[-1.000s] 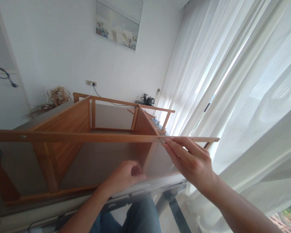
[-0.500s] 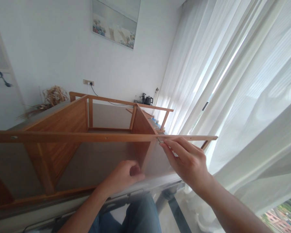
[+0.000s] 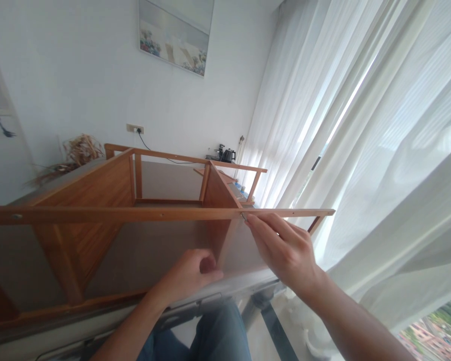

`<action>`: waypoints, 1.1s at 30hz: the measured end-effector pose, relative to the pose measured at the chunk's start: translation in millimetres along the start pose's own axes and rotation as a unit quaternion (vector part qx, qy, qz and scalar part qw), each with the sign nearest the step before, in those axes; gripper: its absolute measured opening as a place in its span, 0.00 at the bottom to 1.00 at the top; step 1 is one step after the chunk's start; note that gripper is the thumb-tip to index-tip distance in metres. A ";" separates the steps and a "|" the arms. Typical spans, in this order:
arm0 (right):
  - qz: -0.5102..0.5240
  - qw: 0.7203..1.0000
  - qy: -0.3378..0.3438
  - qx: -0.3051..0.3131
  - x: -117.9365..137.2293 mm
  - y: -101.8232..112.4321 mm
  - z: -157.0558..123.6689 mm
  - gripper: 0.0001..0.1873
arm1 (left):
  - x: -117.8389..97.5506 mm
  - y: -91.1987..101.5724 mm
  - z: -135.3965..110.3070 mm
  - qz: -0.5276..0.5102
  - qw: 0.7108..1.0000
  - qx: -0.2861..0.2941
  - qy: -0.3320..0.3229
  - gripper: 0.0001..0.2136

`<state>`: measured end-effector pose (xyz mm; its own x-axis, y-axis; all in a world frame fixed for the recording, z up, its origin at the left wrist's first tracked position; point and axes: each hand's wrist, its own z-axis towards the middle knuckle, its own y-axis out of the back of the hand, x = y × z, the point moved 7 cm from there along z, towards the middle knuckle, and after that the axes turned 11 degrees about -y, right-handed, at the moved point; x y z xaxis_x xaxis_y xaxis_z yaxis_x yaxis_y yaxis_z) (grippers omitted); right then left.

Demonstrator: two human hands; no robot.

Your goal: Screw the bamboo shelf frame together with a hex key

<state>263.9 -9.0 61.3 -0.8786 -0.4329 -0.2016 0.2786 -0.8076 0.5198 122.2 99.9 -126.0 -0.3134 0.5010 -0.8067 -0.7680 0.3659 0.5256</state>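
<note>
A wooden shelf frame (image 3: 108, 214) lies across the view, its near rail running left to right in front of me. My right hand (image 3: 285, 245) is at that rail, fingertips pinched on a small, thin metal hex key (image 3: 243, 216). The tip of the key meets the rail where an upright panel (image 3: 221, 198) joins it; the rest is hidden by my fingers. My left hand (image 3: 193, 273) hovers below the rail, near the lower part of that panel. Its fingers are curled in towards the thumb, and whatever they may hold is hidden.
Further holes and a fitting (image 3: 17, 216) show along the near rail. Behind the frame stand a black kettle (image 3: 229, 155) and dried plants (image 3: 80, 150). White curtains (image 3: 361, 165) hang close on the right. My legs (image 3: 221, 331) are under the table edge.
My right hand has turned slightly and its fingers have closed further over the hex key at the rail. The left hand stays nearly still. The whole view has shifted a little.
</note>
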 end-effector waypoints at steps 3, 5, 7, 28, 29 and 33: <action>-0.006 1.000 0.015 -0.004 1.3 1.5 1.1 0.12 | -0.6 -0.9 -0.7 -0.007 1.000 0.013 0.005 0.11; -0.002 1.000 0.021 -0.013 2.3 4.9 1.8 0.13 | -1.2 -1.0 -1.4 -0.001 1.000 0.020 0.002 0.09; 0.010 1.000 0.021 -0.020 3.4 9.6 0.9 0.13 | -0.9 -0.9 -2.0 0.012 1.000 0.023 -0.001 0.08; 0.161 0.970 -0.163 0.086 27.6 -75.2 -166.6 0.17 | -24.2 2.1 -28.8 0.300 0.949 0.072 -0.057 0.10; 0.161 0.971 -0.153 0.086 28.0 -76.5 -164.9 0.18 | -24.8 2.0 -28.6 0.310 0.947 0.071 -0.053 0.09; 0.154 0.977 -0.112 0.092 32.3 -80.3 -154.5 0.19 | -28.6 1.6 -27.1 0.333 0.939 0.067 -0.050 0.08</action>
<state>273.2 -20.0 -115.2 -0.8327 -0.5288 0.1642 0.4867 -0.5576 0.6725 114.7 64.9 -109.4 -0.6402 0.7222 -0.2619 -0.3416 0.0377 0.9391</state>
